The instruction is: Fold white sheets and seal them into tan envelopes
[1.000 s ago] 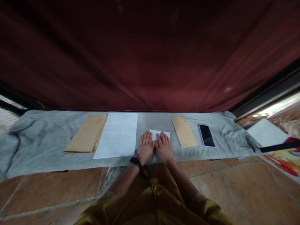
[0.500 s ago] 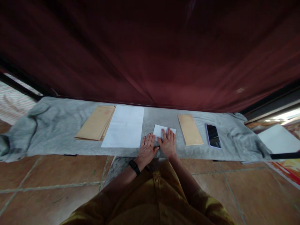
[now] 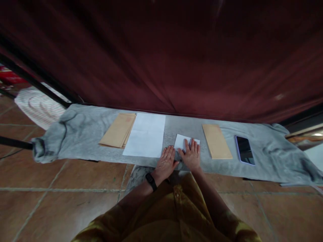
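Note:
A small folded sheet of white paper [image 3: 180, 140] lies on the grey cloth in front of me. My right hand [image 3: 191, 157] presses down on it, fingers spread and flat, covering its near right part. Beside its left edge rests my left hand [image 3: 165, 164], laid flat with the fingers stretched out and a dark band on the wrist. Larger sheets of white paper [image 3: 145, 134] are just to the left, close to my left fingertips. Farther left is a stack of brown envelopes [image 3: 117, 131]. A single brown envelope [image 3: 217, 141] lies right of my right hand.
A phone [image 3: 245, 150] with a light purple edge lies at the right on the grey cloth [image 3: 83, 134]. Dark red fabric [image 3: 161, 67] hangs behind the narrow surface. Tiled floor [image 3: 83, 178] shows below, and striped cloth [image 3: 41, 106] is at the far left.
The camera view has shifted, so everything appears farther right. Both hands stay flat at the folded paper, with little visible movement against it.

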`<move>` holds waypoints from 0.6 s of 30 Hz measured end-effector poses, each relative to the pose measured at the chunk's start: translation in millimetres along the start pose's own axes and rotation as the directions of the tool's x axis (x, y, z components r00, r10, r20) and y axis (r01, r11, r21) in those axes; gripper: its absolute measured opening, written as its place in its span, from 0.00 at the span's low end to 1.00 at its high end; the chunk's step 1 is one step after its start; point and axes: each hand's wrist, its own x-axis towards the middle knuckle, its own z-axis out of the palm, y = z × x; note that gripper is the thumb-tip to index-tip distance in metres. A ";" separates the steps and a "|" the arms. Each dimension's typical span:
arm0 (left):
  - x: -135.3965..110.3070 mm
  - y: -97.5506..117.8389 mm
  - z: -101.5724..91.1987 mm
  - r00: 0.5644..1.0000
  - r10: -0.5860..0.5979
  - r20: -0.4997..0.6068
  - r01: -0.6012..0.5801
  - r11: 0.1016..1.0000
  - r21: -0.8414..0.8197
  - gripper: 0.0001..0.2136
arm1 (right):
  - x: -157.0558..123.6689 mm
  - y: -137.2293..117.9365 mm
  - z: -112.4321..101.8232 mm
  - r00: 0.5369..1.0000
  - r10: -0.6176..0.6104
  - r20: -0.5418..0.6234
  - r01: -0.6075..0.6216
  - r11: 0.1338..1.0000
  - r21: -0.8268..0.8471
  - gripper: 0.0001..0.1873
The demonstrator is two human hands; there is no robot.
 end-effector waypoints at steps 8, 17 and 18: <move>-14.9 -75.6 -41.3 0.954 -0.163 -0.252 0.176 0.984 0.030 0.27 | -3.3 3.0 4.5 1.000 -0.019 0.019 0.020 0.998 -0.067 0.37; -44.7 -230.8 -97.5 0.558 -0.683 -0.471 0.757 0.651 -0.048 0.39 | -4.9 5.6 9.4 0.999 -0.024 0.028 0.027 0.994 -0.102 0.36; -49.8 -240.1 -102.2 0.526 -0.739 -0.421 0.804 0.594 -0.037 0.42 | -5.1 5.7 9.3 0.999 -0.026 0.030 0.029 0.994 -0.105 0.36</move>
